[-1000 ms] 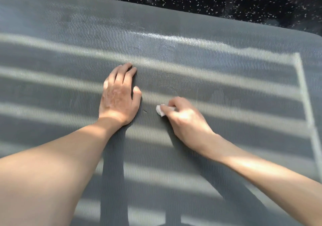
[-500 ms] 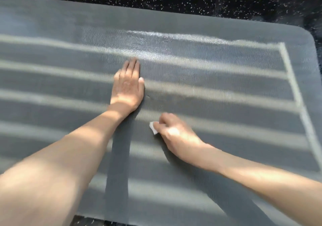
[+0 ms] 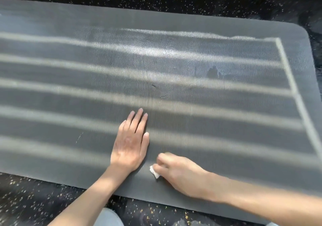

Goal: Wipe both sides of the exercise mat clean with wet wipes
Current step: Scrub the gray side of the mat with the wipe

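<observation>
nearest, below both wrists, a knee in pale grey cloth (image 3: 108,217) shows over the black rubber floor with light speckles (image 3: 34,199); just beyond it runs the near long edge of the dark grey ribbed foam exercise mat (image 3: 226,104), laid flat on that floor under both hands; the right hand (image 3: 179,171) has its fingers curled round a small bunched white wet wipe (image 3: 154,171), pressing it on the mat close to that edge; just to its left the left hand (image 3: 129,145) lies flat, fingers straight and together, palm pinning the mat; beyond the fingertips the surface is striped with sunlight, and further out, to the right, a patch shines as if wet; the mat looks light, soft and bendy, with a grippy ribbed face, so it would likely creep or ripple under rubbing unless pinned; for turning it over, the near edge or the rounded far corner beyond the right hand seems the best hold; the wipe is limp, thin and easily torn.
</observation>
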Available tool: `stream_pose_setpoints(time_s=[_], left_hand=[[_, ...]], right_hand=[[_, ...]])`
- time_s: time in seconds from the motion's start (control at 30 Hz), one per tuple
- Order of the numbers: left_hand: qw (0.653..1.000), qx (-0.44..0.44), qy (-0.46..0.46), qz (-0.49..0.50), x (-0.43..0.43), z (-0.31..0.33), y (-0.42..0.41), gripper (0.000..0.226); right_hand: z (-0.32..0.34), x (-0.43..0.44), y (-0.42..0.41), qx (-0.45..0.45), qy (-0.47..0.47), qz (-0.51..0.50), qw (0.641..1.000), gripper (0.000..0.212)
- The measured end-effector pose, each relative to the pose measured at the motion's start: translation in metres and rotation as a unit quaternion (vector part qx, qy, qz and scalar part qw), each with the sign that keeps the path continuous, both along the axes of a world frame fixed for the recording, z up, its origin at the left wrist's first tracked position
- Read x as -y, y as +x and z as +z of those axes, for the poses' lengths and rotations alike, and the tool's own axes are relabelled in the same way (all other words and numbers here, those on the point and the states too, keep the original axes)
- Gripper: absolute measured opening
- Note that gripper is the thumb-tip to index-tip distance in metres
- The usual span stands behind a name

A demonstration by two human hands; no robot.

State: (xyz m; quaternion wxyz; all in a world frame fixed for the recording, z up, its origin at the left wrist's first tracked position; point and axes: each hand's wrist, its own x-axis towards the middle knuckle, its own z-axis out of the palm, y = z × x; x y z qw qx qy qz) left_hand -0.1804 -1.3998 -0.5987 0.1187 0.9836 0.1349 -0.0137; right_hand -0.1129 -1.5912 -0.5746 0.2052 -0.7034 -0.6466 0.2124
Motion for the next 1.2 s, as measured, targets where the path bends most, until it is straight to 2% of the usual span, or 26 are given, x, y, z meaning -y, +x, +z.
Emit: stream_pose_setpoints(time_s=[0.03, 0.1, 0.17, 0.23, 0.27, 0.3, 0.33, 0.4, 0.43, 0.47, 0.53, 0.6, 0.63, 0.67, 0.73, 0.83, 0.9, 0.97, 1.0, 1.07, 1.13, 1.2], left_hand=[[1.000, 0.001, 0.000, 0.003, 0.000, 0.001, 0.001, 0.055], [1.000, -0.001, 0.001, 0.006, 0.000, 0.000, 0.001, 0.056], [1.000, -0.004, -0.002, 0.014, 0.000, -0.001, -0.001, 0.057], [1.000, -0.009, -0.004, 0.019, 0.001, 0.000, -0.001, 0.058], [1.000, -0.011, -0.003, 0.022, 0.002, 0.002, 0.000, 0.058], [1.000, -0.012, -0.001, 0.023, 0.002, 0.003, 0.001, 0.058], [1.000, -0.011, -0.001, 0.025, 0.002, 0.005, 0.002, 0.058], [1.000, -0.003, -0.003, 0.026, 0.000, 0.005, 0.002, 0.058], [1.000, 0.001, -0.006, 0.024, 0.000, 0.003, 0.001, 0.057], [1.000, 0.005, -0.006, 0.023, 0.001, 0.002, 0.000, 0.057], [1.000, 0.001, -0.004, 0.020, 0.002, 0.001, -0.001, 0.057], [1.000, -0.008, 0.006, 0.018, 0.003, 0.003, 0.000, 0.057], [1.000, -0.010, 0.012, 0.017, 0.003, 0.004, 0.000, 0.058], [1.000, -0.010, 0.020, 0.011, 0.005, 0.006, -0.003, 0.058], [0.999, -0.011, 0.033, -0.015, 0.016, 0.006, -0.015, 0.060], [0.997, -0.019, 0.060, -0.048, 0.032, 0.003, -0.037, 0.060], [0.997, -0.021, 0.065, -0.045, 0.033, 0.003, -0.039, 0.061], [0.997, -0.025, 0.066, -0.042, 0.034, 0.003, -0.037, 0.061], [0.997, -0.030, 0.062, -0.042, 0.035, 0.004, -0.038, 0.061], [0.997, -0.031, 0.057, -0.042, 0.036, 0.005, -0.038, 0.061], [0.997, -0.027, 0.061, -0.038, 0.035, 0.005, -0.037, 0.061], [0.998, -0.022, 0.057, -0.033, 0.035, 0.005, -0.036, 0.061]], right_hand=[[0.003, -0.009, 0.010, -0.022, 0.006, -0.049, 0.999, 0.013], [0.008, -0.029, 0.034, 0.011, 0.007, -0.172, 0.985, 0.023], [0.006, -0.033, 0.031, 0.007, -0.010, -0.210, 0.978, 0.025], [0.010, -0.015, -0.003, -0.035, -0.017, -0.149, 0.988, 0.020], [0.013, -0.004, -0.019, -0.024, -0.054, -0.087, 0.994, 0.020], [0.019, 0.005, -0.031, -0.035, -0.045, -0.049, 0.997, 0.024], [0.020, 0.009, -0.036, -0.010, -0.027, -0.034, 0.999, 0.027], [0.019, 0.001, -0.025, -0.013, -0.003, -0.046, 0.999, 0.026], [0.016, -0.002, -0.018, -0.040, -0.013, -0.096, 0.994, 0.024], [0.015, -0.005, -0.007, -0.020, -0.025, -0.140, 0.990, 0.023], [0.012, -0.005, -0.005, -0.040, -0.027, -0.175, 0.983, 0.022], [0.014, -0.001, -0.021, -0.011, -0.039, -0.159, 0.986, 0.022], [0.017, 0.003, -0.028, -0.020, -0.013, -0.138, 0.990, 0.027], [0.019, 0.009, -0.032, 0.034, 0.006, -0.108, 0.994, 0.031], [0.013, 0.009, -0.027, -0.016, 0.008, -0.094, 0.995, 0.033], [0.016, 0.010, 0.002, -0.047, -0.031, -0.209, 0.976, 0.013], [0.014, 0.015, -0.002, -0.005, -0.045, -0.212, 0.976, 0.006], [0.022, 0.030, -0.028, -0.030, -0.059, -0.166, 0.984, 0.022], [0.025, 0.037, -0.039, -0.007, -0.063, -0.124, 0.990, 0.028], [0.028, 0.041, -0.048, -0.031, -0.067, -0.060, 0.995, 0.030], [0.022, 0.035, -0.035, -0.046, -0.063, -0.107, 0.991, 0.032], [0.023, 0.028, -0.020, 0.009, -0.075, -0.167, 0.983, 0.028]])
